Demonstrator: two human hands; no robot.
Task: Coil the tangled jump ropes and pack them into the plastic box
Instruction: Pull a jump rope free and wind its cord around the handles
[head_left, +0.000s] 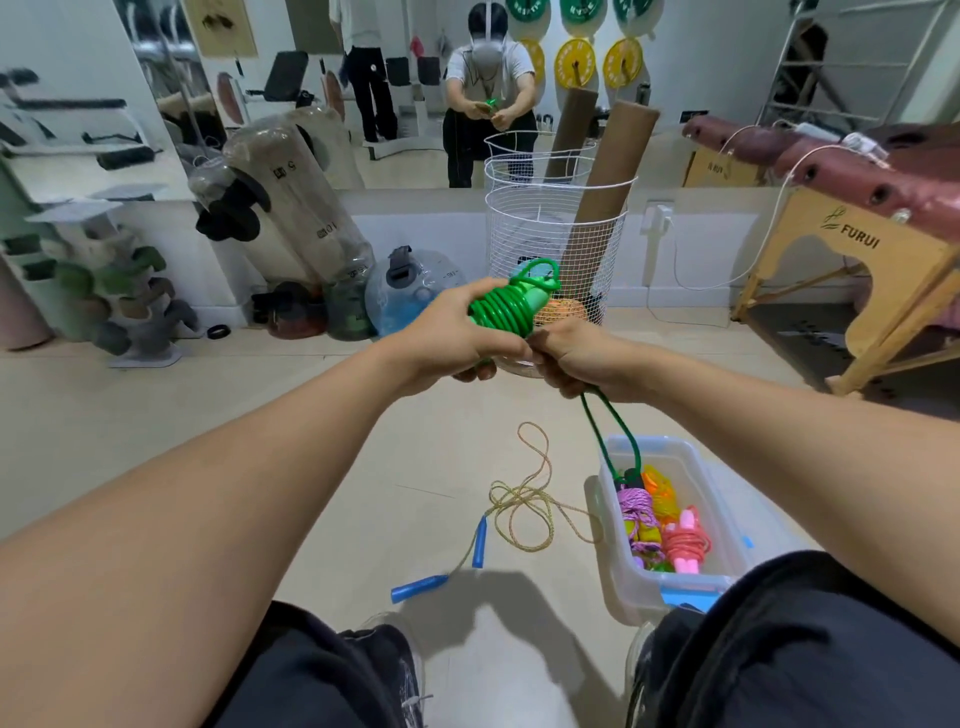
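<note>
Head view: we extend both arms; our left hand (457, 332) clasps the coiled green rope (506, 306), our right hand (576, 358) pinches its loose tail.

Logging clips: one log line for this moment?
left hand: holds green rope coil | right hand: pinches tail | plastic box: coiled ropes inside | blue-handled rope: floor

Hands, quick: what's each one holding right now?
Left hand: grips the coiled green jump rope.
Right hand: closed round the same rope's loose tail.
</note>
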